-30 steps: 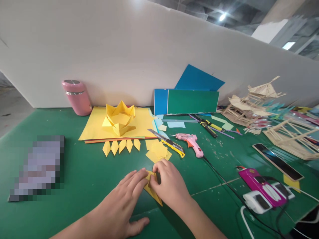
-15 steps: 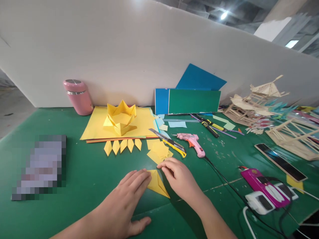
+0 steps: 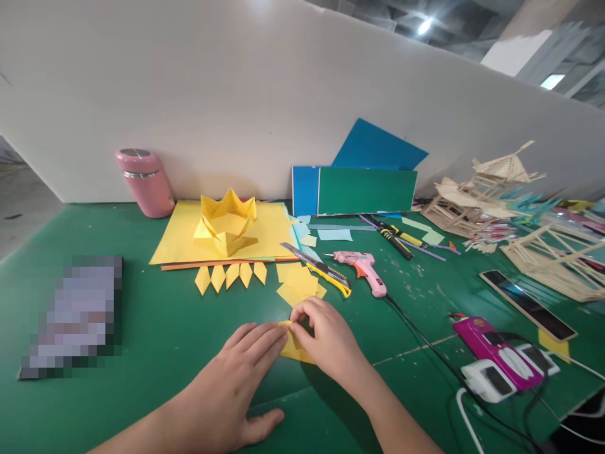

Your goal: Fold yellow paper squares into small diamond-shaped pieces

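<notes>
On the green worktop, the left hand lies flat with its fingers stretched out together, holding down the small yellow paper at front centre. The right hand pinches its flap with closed fingers. A fold seems in work; a clean crease needs matched edges, then firm pressing.

paper piece between hands; knife, glue gun behind; flask far left.

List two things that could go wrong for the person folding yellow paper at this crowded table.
1. The utility knife lies just beyond the right hand, its blade seemingly out; a reach forward might meet it.
2. The left hand only presses the yellow paper piece flat with its fingertips, so it may slip and crease crooked.
</notes>
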A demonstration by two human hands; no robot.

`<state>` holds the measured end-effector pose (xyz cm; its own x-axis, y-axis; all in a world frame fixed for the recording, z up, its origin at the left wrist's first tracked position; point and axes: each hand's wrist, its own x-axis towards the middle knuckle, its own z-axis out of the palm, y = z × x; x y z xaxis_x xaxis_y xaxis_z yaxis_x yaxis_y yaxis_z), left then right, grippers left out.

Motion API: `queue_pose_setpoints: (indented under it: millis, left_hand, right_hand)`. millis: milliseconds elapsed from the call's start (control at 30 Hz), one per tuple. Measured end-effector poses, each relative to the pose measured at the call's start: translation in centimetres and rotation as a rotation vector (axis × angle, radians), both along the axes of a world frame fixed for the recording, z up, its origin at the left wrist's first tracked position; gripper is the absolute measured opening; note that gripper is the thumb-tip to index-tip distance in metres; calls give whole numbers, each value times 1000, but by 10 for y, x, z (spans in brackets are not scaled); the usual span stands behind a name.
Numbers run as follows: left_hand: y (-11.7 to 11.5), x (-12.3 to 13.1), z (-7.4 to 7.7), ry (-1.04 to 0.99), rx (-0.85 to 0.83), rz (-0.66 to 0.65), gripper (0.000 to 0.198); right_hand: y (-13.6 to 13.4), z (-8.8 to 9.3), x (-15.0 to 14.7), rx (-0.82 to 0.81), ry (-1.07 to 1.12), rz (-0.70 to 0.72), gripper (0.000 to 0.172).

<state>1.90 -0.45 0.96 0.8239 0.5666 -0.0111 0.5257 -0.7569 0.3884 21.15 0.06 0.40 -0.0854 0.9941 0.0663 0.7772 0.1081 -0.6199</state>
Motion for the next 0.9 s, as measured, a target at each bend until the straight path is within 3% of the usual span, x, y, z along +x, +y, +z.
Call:
queue_pose_setpoints:
  millis: [233, 300, 500, 667, 833, 900]
  left_hand:
    - [0, -1, -1, -31, 56, -22, 71]
    - [0, -1, -1, -15, 63, -20, 70]
    - [0, 0, -2, -10, 45, 6, 71]
    - [2, 1, 2, -39, 27, 8, 69]
    - [3, 1, 2, -60, 26, 2, 67]
    - [3, 0, 1, -66, 26, 2, 67]
  right_hand:
    - [-1, 1, 2, -105, 183, 4, 5]
    - [0, -1, 2, -141, 240, -30, 13]
    - [-1, 2, -4, -32, 74, -72, 13]
    - [-2, 5, -6, -48, 77, -79, 14]
    - [-4, 3, 3, -195, 319, -44, 13]
    - [-4, 3, 7, -252, 386, -45, 21]
